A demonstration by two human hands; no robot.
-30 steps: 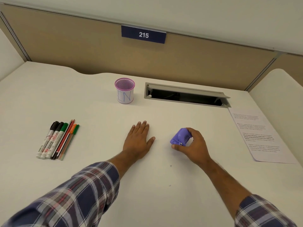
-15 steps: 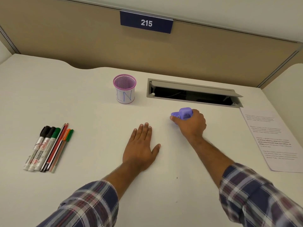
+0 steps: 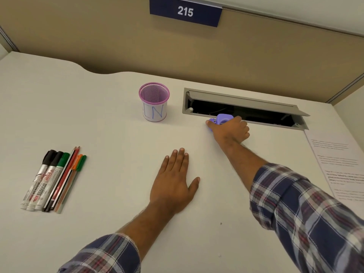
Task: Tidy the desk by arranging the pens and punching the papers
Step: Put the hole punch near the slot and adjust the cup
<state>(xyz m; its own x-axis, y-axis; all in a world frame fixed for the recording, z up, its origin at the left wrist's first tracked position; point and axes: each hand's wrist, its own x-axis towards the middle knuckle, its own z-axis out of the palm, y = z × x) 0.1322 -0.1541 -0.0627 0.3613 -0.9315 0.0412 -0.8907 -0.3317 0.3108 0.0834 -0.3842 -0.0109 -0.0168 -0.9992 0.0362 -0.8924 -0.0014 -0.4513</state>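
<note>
My right hand (image 3: 229, 131) grips a small purple hole punch (image 3: 221, 118) at the near edge of the cable slot, far out on the white desk (image 3: 110, 134). Flat on the desk nearer to me rests my left hand (image 3: 173, 182), fingers straight, holding nothing. A row of markers, pens and pencils (image 3: 53, 180) lies side by side at the left. A purple mesh pen cup (image 3: 154, 101) with a white label stands upright, with no pens showing in it, left of the slot. Printed paper (image 3: 338, 166) lies at the right edge.
An open grey cable slot (image 3: 244, 109) with a raised lid is cut into the desk at the back. A tan partition (image 3: 118, 40) with a blue "215" sign (image 3: 185, 11) closes off the far side.
My right hand has carried the purple punch away from me, from the desk's middle to the edge of the cable slot. The left hand has stayed flat in place.
</note>
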